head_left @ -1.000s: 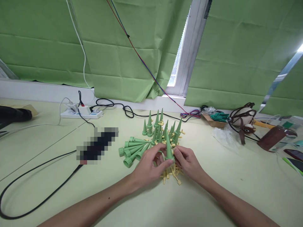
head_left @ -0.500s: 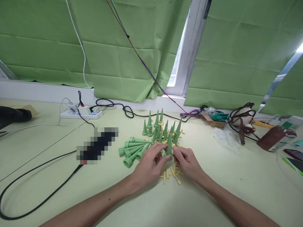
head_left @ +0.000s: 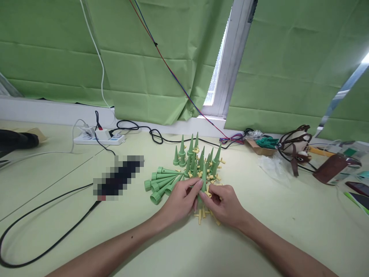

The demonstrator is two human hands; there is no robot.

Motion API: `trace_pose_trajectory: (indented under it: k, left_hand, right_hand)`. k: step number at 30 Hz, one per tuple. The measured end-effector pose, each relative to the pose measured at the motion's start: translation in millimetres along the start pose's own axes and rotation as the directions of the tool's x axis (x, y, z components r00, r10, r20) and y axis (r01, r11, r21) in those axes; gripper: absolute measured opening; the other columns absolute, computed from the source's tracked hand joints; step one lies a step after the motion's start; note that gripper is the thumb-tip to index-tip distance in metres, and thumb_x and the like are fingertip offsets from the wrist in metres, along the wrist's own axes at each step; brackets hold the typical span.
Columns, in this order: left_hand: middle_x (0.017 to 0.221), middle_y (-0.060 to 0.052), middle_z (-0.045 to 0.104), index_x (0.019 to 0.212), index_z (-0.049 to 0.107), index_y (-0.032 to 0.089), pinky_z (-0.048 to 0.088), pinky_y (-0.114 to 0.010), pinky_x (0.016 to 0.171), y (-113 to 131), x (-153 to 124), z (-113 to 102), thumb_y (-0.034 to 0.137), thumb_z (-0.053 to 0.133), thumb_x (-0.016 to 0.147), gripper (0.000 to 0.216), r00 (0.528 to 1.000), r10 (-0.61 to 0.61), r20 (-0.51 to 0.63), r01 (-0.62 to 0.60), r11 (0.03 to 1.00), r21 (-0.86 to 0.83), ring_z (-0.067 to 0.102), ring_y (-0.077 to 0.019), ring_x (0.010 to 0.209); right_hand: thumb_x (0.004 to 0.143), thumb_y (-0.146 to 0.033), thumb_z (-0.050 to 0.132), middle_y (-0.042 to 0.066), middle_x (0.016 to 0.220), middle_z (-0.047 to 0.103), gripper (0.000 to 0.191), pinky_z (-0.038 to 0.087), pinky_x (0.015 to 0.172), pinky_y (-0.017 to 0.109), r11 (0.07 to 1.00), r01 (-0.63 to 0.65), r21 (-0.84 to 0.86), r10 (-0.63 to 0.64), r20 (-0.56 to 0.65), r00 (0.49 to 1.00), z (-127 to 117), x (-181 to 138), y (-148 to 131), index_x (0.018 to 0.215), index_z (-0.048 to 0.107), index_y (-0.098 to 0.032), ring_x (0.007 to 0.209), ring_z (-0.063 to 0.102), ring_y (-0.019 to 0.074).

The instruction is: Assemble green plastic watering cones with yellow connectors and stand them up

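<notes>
My left hand (head_left: 180, 200) and my right hand (head_left: 223, 206) meet at the table's middle, both pinched on one upright green plastic cone (head_left: 203, 181). My right fingers also press a small yellow connector (head_left: 208, 193) against the cone's side. Behind the hands stands a cluster of upright green cones (head_left: 198, 156) with yellow pieces on them. Several green cones lie on their sides (head_left: 161, 182) just left of my left hand. Loose yellow connectors (head_left: 203, 215) lie scattered under and between my hands.
A blurred dark object (head_left: 119, 177) with a black cable (head_left: 43, 231) lies at the left. A white power strip (head_left: 99, 138) sits by the wall. Bags, a brown strap (head_left: 294, 148) and a dark red case (head_left: 331, 167) crowd the right side. Green curtains hang behind.
The held cone has come down and slightly left, toward me. My right hand has dropped lower and closer to my left hand, fingers now at the cone's lower side.
</notes>
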State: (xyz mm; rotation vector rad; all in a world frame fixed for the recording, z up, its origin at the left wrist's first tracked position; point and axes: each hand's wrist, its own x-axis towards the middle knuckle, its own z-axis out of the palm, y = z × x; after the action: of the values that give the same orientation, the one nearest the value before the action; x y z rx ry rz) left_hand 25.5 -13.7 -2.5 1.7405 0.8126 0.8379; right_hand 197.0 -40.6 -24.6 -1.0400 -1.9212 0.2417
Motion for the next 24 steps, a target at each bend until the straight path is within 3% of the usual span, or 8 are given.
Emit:
trace_pose_trajectory:
  k: [9,24]
  left_hand:
    - [0.041,0.007,0.042,0.065,0.048,0.018,0.031,-0.021,0.043,3.2,-0.9,0.4,0.049,0.044,0.099,0.046,0.999,-0.029,0.016,0.029,0.999,0.014,0.040,-0.0082,0.037]
    - [0.043,0.005,0.052,0.064,0.050,0.018,0.039,-0.022,0.046,-1.7,-1.9,3.8,0.047,0.042,0.100,0.047,0.999,-0.033,0.019,0.033,0.999,0.000,0.045,-0.0095,0.037]
  right_hand:
    - [0.086,-0.018,0.052,-0.008,0.051,0.031,0.033,0.024,0.047,0.023,0.997,0.057,-0.059,-0.056,0.013,0.998,4.7,-1.0,-3.8,0.064,0.028,-0.022,0.045,0.028,0.0077]
    - [0.084,-0.017,0.050,-0.008,0.052,0.028,0.030,0.022,0.048,0.024,0.993,0.071,-0.098,-0.066,0.050,0.997,4.2,1.4,-6.6,0.063,0.029,-0.022,0.046,0.026,0.0082]
